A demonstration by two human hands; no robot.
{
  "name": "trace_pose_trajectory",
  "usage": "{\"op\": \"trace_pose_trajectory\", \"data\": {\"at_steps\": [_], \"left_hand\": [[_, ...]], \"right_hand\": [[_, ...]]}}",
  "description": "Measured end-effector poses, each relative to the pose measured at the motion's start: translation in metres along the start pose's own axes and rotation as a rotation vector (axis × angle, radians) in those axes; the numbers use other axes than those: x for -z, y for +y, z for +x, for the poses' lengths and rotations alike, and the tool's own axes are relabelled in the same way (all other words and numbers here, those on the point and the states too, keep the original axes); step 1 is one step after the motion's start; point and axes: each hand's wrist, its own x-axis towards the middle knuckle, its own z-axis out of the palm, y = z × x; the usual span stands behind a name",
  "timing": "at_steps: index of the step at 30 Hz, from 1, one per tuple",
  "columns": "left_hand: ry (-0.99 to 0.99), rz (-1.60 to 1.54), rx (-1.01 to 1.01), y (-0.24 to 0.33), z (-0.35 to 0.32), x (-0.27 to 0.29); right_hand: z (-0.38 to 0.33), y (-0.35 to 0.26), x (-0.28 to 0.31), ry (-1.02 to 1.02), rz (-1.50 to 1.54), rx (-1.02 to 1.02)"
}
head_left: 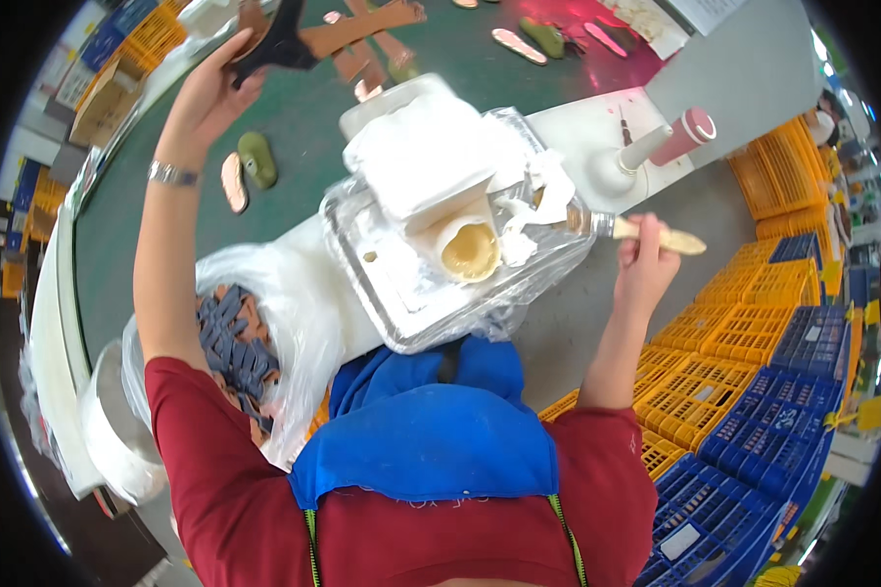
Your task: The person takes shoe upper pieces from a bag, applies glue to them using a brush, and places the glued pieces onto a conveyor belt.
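Observation:
My right hand (pixel 646 259) is closed round the wooden handle of a flat paintbrush (pixel 602 225), out to the right. The brush's bristle end lies over the plastic-covered tray (pixel 401 338), beside crumpled white paper (pixel 555 191). On that tray a cream-coloured pot (pixel 470 249) holds a yellowish paste, below a large white box-like block (pixel 416 152). My left hand (pixel 220 93) reaches to the far left and pinches a dark forked shoe strap (pixel 282 49). Brown straps (pixel 362 29) lie next to it on the green work surface (pixel 303 166).
Several pink and green sole pieces (pixel 256 159) lie on the green surface. A plastic bag of dark and brown straps (pixel 240 342) sits at left. At right are a white dispenser bottle (pixel 617 171), a pink container (pixel 683 137) and stacked yellow and blue crates (pixel 744 391).

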Motion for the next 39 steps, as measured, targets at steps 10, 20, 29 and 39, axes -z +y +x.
{"op": "trace_pose_trajectory", "data": {"at_steps": [10, 20, 29, 39], "left_hand": [[0.001, 0.516, 0.239, -0.110, 0.160, -0.044], [0.507, 0.653, -0.128, -0.113, -0.146, 0.120], [1.255, 1.319, 0.017, -0.146, -0.417, 0.248], [1.123, 1.376, 0.261, -0.154, -0.312, 0.354]], "right_hand": [[-0.007, 0.017, 0.058, 0.171, -0.109, -0.123], [-0.015, 0.030, 0.019, 0.041, -0.014, -0.140], [-0.056, 0.039, -0.062, -0.313, -0.015, -0.169], [-0.112, 0.020, -0.097, -0.393, -0.071, -0.101]]}}
